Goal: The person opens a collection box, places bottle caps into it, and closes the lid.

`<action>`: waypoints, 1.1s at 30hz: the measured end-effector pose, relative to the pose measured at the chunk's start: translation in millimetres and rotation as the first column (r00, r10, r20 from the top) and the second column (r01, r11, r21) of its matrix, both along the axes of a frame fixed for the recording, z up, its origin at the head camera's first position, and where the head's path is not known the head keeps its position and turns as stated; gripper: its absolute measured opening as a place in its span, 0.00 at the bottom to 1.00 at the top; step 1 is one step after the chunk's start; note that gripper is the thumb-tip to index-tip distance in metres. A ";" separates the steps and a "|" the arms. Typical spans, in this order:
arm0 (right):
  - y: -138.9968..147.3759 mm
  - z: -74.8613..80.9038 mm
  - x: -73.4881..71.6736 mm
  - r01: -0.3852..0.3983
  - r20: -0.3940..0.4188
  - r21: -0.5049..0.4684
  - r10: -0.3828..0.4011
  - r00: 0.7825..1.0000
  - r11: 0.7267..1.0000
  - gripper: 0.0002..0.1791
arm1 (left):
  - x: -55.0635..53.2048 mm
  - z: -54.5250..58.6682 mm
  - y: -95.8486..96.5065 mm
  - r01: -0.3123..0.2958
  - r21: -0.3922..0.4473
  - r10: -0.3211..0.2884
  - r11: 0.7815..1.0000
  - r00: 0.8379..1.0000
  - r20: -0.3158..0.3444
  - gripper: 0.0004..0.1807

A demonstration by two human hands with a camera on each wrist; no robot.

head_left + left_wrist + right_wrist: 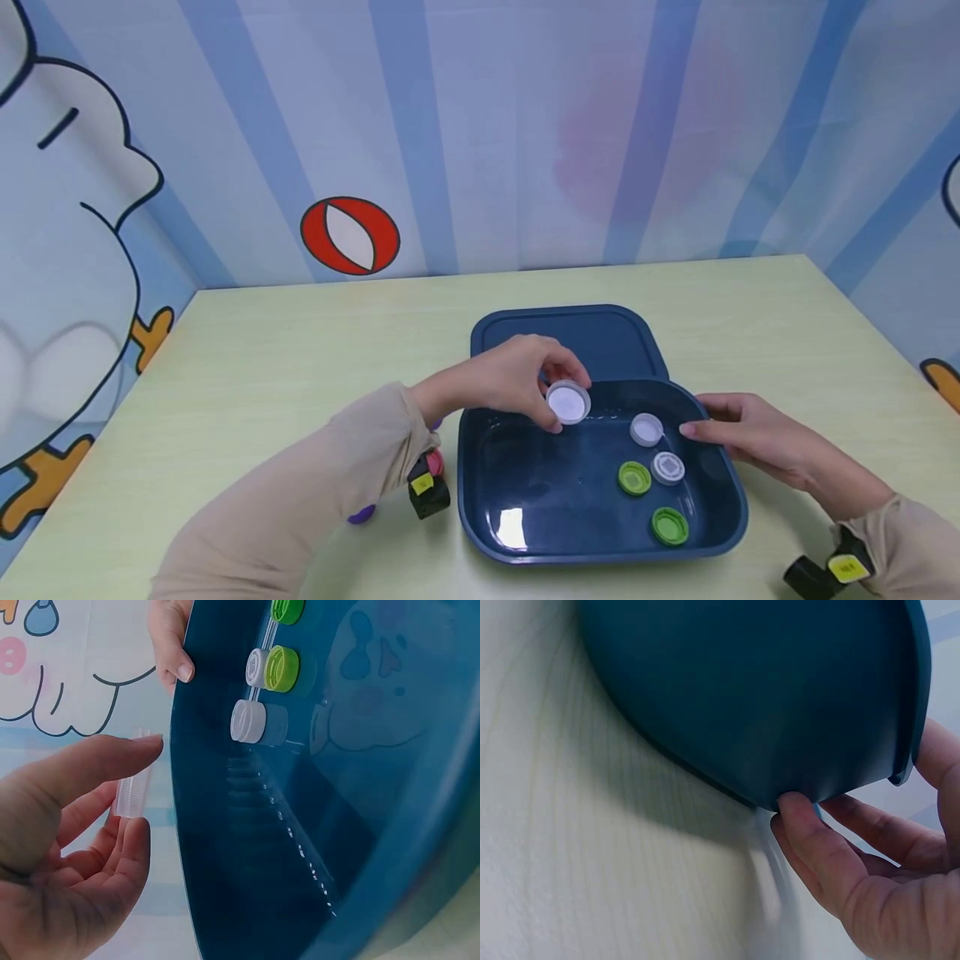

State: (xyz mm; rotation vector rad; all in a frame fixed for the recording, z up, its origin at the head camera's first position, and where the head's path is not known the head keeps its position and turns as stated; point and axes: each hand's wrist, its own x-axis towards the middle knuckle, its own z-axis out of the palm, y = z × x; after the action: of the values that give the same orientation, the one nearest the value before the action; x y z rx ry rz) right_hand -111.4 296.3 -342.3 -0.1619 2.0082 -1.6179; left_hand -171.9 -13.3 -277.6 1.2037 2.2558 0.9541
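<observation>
My left hand (517, 379) pinches a translucent white bottle cap (567, 403) between thumb and fingers, above the dark blue plastic box (540, 500). In the left wrist view the cap's ridged side (133, 793) shows, apart from the box wall. My right hand (772, 442) grips the box's right rim, the thumb over the edge and fingers outside and beneath it, as the right wrist view shows. Inside the box, toward its right side, lie two white caps (647, 430) and two green caps (670, 527).
A flat dark blue lid (562, 333) lies behind the box on the pale wooden table (337, 350). Partly hidden under my left forearm are a purple object (362, 515) and a pink one (435, 461). Striped, printed cloth walls stand around the table.
</observation>
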 end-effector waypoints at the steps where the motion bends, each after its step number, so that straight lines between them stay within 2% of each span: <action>1: 0.1 -0.2 -0.1 -0.002 -0.001 -0.001 0.002 1.000 1.000 0.33 | -0.1 -0.1 1.6 0.006 -0.001 -0.006 1.000 1.000 -0.003 0.24; 17: -1.4 -1.1 -1.0 0.021 0.009 0.041 -0.021 1.000 0.999 0.34 | -4.0 -7.6 28.0 0.096 -0.011 -0.096 0.995 0.995 -0.021 0.24; 22: 0.0 -1.4 -0.8 0.014 0.006 0.024 -0.014 1.000 1.000 0.32 | -3.3 -11.6 36.4 0.119 -0.044 -0.122 0.992 0.990 -0.073 0.24; 29: 0.3 -4.6 -2.1 0.009 -0.005 0.028 -0.009 1.000 1.000 0.32 | -1.8 -20.4 46.5 0.174 -0.108 -0.189 0.979 0.971 -0.147 0.24; 31: 0.3 -5.1 -2.0 0.012 -0.008 0.036 -0.012 1.000 0.999 0.32 | -1.5 -21.3 49.4 0.201 -0.145 -0.225 0.969 0.958 -0.178 0.23; 33: 0.4 -5.1 -1.9 0.011 -0.016 0.038 -0.010 1.000 0.999 0.32 | -0.6 -21.3 52.2 0.234 -0.190 -0.273 0.953 0.938 -0.214 0.23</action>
State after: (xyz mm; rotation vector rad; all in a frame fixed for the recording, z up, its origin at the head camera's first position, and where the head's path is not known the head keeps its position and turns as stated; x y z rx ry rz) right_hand -113.3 296.7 -347.4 -0.1508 2.0539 -1.5877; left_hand -172.5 38.9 -298.9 1.5588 2.2292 0.5412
